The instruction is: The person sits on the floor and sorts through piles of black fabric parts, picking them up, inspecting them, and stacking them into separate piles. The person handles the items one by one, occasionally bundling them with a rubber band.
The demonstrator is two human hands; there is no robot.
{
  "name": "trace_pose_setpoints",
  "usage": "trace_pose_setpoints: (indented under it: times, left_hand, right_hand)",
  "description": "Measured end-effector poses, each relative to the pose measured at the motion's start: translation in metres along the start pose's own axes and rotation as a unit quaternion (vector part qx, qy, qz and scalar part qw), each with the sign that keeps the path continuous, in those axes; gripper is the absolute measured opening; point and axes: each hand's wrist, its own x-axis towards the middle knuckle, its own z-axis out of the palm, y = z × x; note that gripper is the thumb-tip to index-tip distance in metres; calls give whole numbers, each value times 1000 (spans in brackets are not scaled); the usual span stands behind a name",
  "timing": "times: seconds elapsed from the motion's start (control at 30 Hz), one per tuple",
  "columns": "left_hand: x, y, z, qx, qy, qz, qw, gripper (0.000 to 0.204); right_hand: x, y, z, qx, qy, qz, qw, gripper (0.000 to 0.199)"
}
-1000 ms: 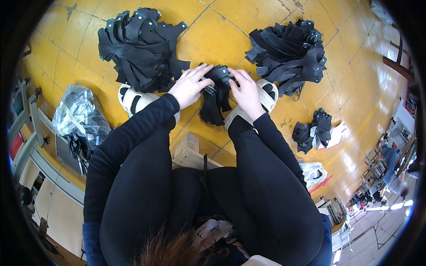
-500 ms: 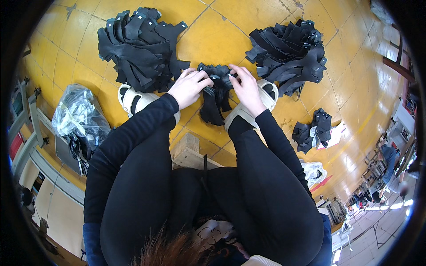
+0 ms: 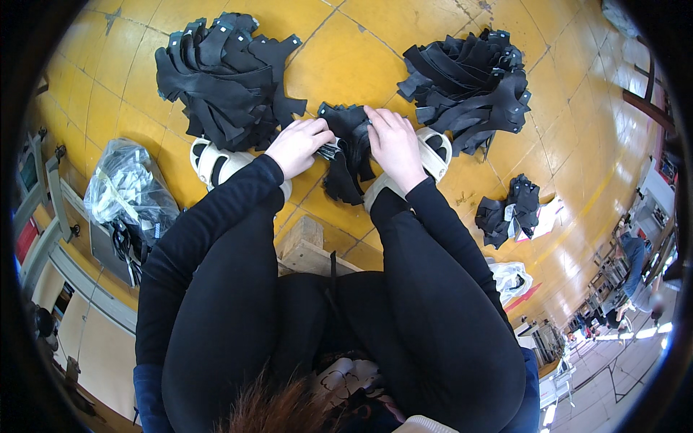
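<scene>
I see wooden block (image 3: 307,242) under knees, serving as low seat. Left hand (image 3: 299,146) and right hand (image 3: 393,144) meet over bundle of black cut pieces (image 3: 348,148), fingers curled and clamped on it from both sides, held low between white sandals (image 3: 216,164), likely for squaring edges. Beyond, left heap (image 3: 220,76) and right heap (image 3: 469,86) fanned on yellow floor (image 3: 346,65), within reach.

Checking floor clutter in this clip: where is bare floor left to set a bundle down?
Bare yellow floor lies between the left pile and right pile, and beyond the small pile. It is crowded where the left hand and right hand grip the black pieces.
</scene>
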Motion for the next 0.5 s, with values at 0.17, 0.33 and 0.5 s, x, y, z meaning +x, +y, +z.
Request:
trace_pose_setpoints:
  times: [0.17,0.33,0.5]
  left_hand:
    - [1,1,0,5,-7,-4,1000,39]
    - [1,1,0,3,-9,-5,1000,39]
    - [0,0,0,7,-18,-4,1000,38]
  right_hand:
    - [0,-13,-1,56,-9,17,998,27]
    - [-2,-18,7,91,-30,-43,994,23]
    - [-4,-20,12,185,-55,-86,977,27]
